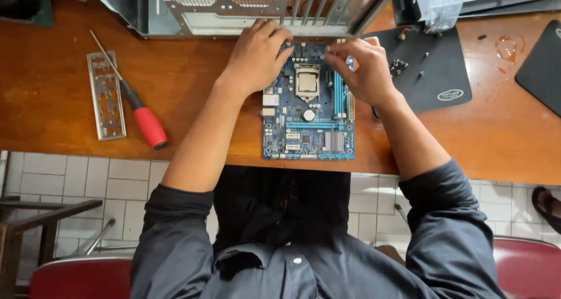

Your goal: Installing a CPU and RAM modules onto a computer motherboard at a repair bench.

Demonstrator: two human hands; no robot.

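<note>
Blue motherboard (308, 109) lies flat on the wooden worktop (193, 83), roughly centre of view, its near edge at the worktop's 6 o'clock rim. CPU socket w/ metal cover (307, 81) sits in the board's upper half; a silver heatsink (333, 140) at the board's 5 o'clock corner.

Left hand (255, 59) rests on the board's 11 o'clock corner, fingers curled over the far edge; grip narrow, fingertips touching the board edge, can't tell if it's pinching anything. Right hand (363, 68) is at the board's 1 o'clock corner, fingers bent inward onto the top edge; grip also narrow, touching the board, nothing separate seen in it.

Open metal PC case (257, 9) lies at 12 o'clock, just beyond both hands. Red-handled screwdriver (137, 109) at 9 o'clock of the board, well apart, tip pointing to 11 o'clock. Silver I/O backplate (106, 97) lies just beside the screwdriver, further to 9 o'clock. Black mouse mat (435, 71) at 3 o'clock w/ a few small screws (398, 67) on it, near the right hand. Second dark mat (543, 65) at far 3 o'clock edge. Tiled floor and red chair seats (82, 275) below, at 6 o'clock.
</note>
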